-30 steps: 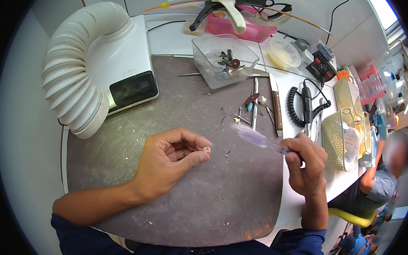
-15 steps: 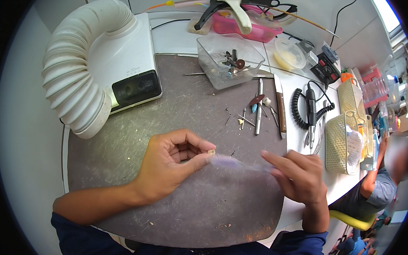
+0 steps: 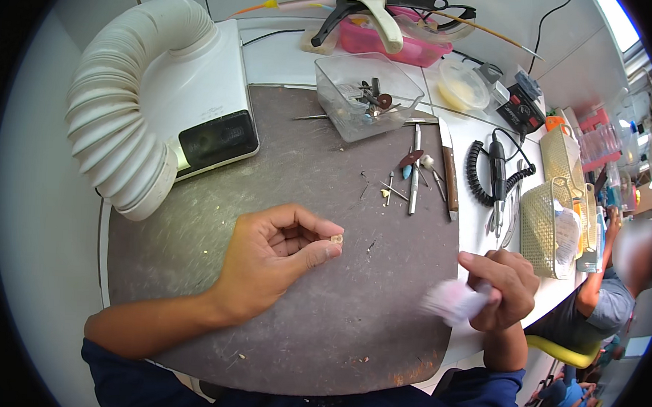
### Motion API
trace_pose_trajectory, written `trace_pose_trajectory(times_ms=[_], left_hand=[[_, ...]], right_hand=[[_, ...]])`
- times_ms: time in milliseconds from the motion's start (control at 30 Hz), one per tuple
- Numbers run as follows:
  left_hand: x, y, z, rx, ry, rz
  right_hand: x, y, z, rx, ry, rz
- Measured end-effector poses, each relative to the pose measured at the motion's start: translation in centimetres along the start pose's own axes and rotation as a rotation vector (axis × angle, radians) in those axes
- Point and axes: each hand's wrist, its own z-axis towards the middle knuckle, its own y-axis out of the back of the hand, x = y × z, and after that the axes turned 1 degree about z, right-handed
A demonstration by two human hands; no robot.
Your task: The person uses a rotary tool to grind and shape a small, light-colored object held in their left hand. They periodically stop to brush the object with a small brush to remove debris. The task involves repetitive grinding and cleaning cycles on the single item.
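Small rounded cream piece (image 3: 336, 239) pinched at the fingertips of my left hand (image 3: 273, 258), blurred pale-purple brush (image 3: 451, 302) gripped in my right hand (image 3: 510, 286), well right of the piece.

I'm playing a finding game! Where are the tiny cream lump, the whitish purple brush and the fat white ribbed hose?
Tiny cream lump (image 3: 337, 239): head view, on its exposed face.
Whitish purple brush (image 3: 449, 302): head view, on its blurred broad end.
Fat white ribbed hose (image 3: 103, 110): head view, on its middle ribs.

Left fingers (image 3: 318, 222) pinch small beige piece (image 3: 336, 239); right fingers (image 3: 496, 273) hold brush (image 3: 453, 302) (bristles blurred).
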Motion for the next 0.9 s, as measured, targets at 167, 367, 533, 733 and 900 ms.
trace_pose_trajectory(times_ms=[167,367,533,733,900], left_hand=[[0.2,-0.1,0.1,-0.001,-0.024,-0.021],[0.1,0.0,0.2,0.004,-0.021,-0.012],[0.2,0.3,0.2,0.013,-0.020,-0.033],[0.5,0.0,0.6,0.049,-0.073,-0.037],[0.6,-0.3,0.4,0.086,-0.130,0.115]], right_hand=[[-1.0,-1.5,1.0,0.308,-0.003,-0.258],[0.2,-0.5,0.8,0.240,-0.031,-0.184],[-0.5,-1.4,1.2,0.264,-0.044,-0.258],[0.2,-2.7,0.4,0.289,-0.049,-0.104],[1.1,-4.1,0.5,0.366,-0.080,-0.071]])
